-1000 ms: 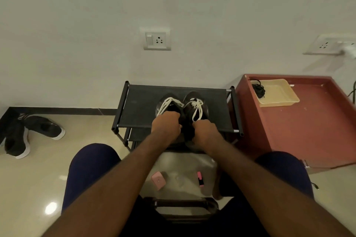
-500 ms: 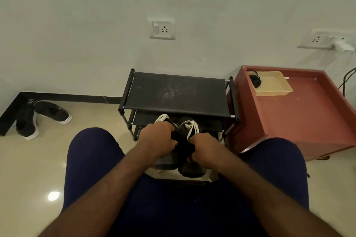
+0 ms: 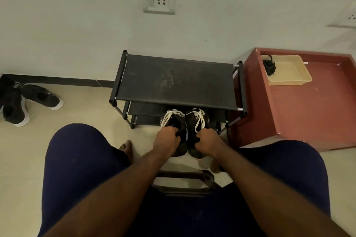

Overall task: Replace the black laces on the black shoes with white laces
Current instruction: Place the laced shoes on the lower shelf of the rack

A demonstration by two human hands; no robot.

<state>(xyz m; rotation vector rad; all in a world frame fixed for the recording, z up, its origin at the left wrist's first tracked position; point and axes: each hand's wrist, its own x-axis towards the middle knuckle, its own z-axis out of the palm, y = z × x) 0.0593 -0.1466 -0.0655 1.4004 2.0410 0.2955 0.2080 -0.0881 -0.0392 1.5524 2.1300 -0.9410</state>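
Note:
Two black shoes laced in white stand side by side, toes pointing under the black shoe rack (image 3: 177, 82). My left hand (image 3: 166, 141) grips the left shoe (image 3: 174, 121) at its opening. My right hand (image 3: 207, 141) grips the right shoe (image 3: 198, 119) the same way. The white laces (image 3: 199, 119) run up both tongues. The shoes' heels are hidden by my hands. A bundle of black laces (image 3: 269, 66) lies in the corner of a yellow tray (image 3: 289, 75) at the right.
The tray sits on a red cabinet (image 3: 308, 106) right of the rack. Another black pair of shoes (image 3: 23, 102) lies on the floor at the far left by the wall. My knees frame the view, and a dark stool edge (image 3: 183, 183) shows between them.
Both hands carried the pair off the rack's top shelf, down and toward me, then forward to the rack's lower front. The top shelf now holds nothing.

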